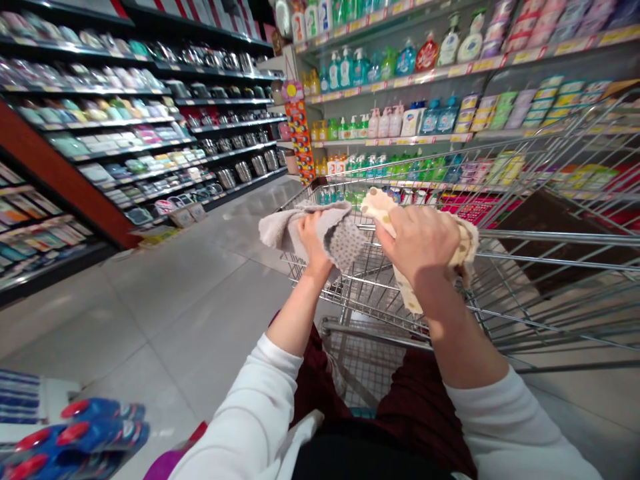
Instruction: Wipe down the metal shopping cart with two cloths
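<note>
My left hand [314, 241] is closed around a grey dotted towel [281, 231], whose loose ends stick out on both sides of the fist. In my right hand [425, 240] a cream towel with brownish spots [407, 293] is bunched up, with folds showing at the thumb side, below and beyond the knuckles. Both hands are held over the near end of a wire shopping cart [370, 310]. The fingertips of the right hand are hidden behind its back.
Shelves of pump bottles [345, 70] stand beyond the cart, and racks of dishes and pots [235, 140] line the left. Blue bottles with red caps [100, 433] sit low at the front left. A dark brown board [555, 233] lies by the cart's right side.
</note>
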Demonstrator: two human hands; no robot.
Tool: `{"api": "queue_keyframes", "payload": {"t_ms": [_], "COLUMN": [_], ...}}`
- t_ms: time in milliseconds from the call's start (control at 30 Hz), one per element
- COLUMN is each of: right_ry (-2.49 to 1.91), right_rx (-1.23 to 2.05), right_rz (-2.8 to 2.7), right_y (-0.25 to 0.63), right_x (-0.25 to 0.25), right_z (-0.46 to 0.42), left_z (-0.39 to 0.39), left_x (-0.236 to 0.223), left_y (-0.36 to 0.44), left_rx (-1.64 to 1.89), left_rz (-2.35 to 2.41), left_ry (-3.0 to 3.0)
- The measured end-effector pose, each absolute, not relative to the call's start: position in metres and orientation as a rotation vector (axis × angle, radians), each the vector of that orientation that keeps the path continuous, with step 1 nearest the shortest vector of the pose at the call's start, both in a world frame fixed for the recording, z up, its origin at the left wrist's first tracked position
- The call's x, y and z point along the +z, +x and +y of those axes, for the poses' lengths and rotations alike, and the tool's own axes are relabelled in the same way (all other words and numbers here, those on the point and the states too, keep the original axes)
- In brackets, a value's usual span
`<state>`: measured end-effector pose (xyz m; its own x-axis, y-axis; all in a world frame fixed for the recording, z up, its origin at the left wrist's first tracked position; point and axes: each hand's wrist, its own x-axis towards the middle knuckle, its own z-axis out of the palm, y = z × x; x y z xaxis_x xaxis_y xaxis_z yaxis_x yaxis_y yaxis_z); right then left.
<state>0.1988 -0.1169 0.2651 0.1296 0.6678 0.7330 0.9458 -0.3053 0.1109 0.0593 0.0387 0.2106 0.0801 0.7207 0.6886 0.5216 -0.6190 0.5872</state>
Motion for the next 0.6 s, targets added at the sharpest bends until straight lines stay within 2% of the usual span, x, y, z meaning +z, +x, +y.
{"api": "queue_keyframes", "payload": {"t_ms": [233,400,600], "right_ry": [-2.035,-1.996,-1.949], "right_rx": [-1.034,-1.073,-1.074], "right_rz": [-1.582,-1.581,-1.589], "right_y": [0.203,0.206,0.205], "right_x": [0.264,0.262,0.261], "right_z": [-0.116,-0.114,-0.114], "left_z": [0.012,0.056,0.111], "left_x": [0.209,0.206,0.199], "left_y": [0.092,0.04,-0.026], "left_rx": [1.638,1.615,1.711], "left_rz": [1.172,1.197,1.352], "left_ry": [2.476,2.632,2.406]}}
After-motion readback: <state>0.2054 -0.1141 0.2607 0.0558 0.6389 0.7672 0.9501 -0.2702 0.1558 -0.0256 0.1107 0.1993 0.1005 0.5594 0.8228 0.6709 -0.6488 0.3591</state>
